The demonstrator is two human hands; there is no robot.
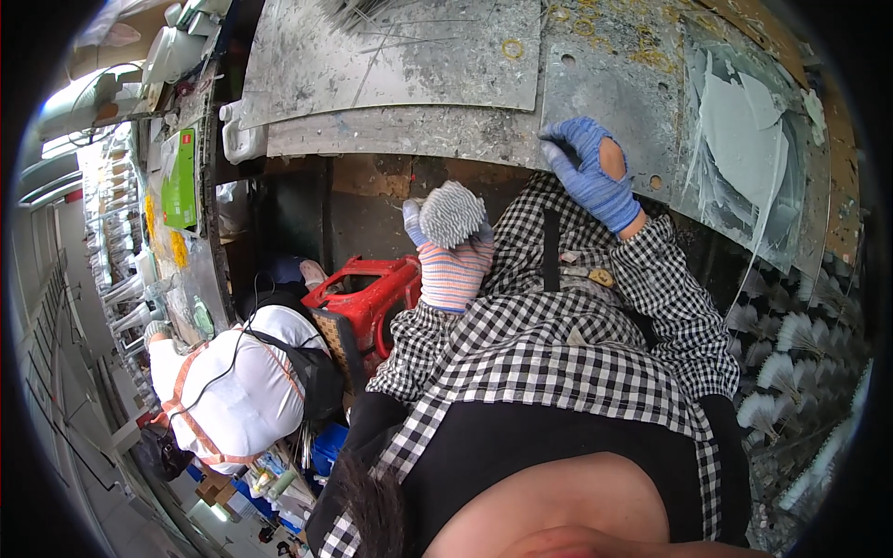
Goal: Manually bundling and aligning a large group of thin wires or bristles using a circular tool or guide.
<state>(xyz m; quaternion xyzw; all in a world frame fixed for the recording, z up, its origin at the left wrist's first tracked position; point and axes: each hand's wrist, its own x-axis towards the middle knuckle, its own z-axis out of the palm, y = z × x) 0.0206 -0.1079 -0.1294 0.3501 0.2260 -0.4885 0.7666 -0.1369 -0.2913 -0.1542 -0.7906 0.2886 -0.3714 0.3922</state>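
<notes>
Two gloved hands at work over the near edge of a grey metal-topped bench (409, 56). Left hand (453, 256), in a striped knit glove with a pink-banded cuff, closed around a grey fan-shaped bundle of fine bristles (453, 213), held in the air in front of the bench's near edge and clear of the top. Right hand (592, 173), in a blue glove with a hole worn through the back, laid flat on the bench top just inside the near edge, fingers spread and curled slightly, holding nothing that shows. Both forearms in black-and-white checked sleeves (670, 288).

Thin pale sheet offcuts (744, 149) heaped toward the right end of the bench, well apart from the bundle. Loose fine wires or bristles (391, 37) scattered across the far part of the top. White plastic jug (244, 138) at the left near corner. Red plastic stool (372, 293) on the floor below the left hand. Many more finished grey fans (791, 353) stacked in rows low at the right. Another person in a white top (237, 391) seated at the left, beside a long side bench with a green box (181, 181) on it.
</notes>
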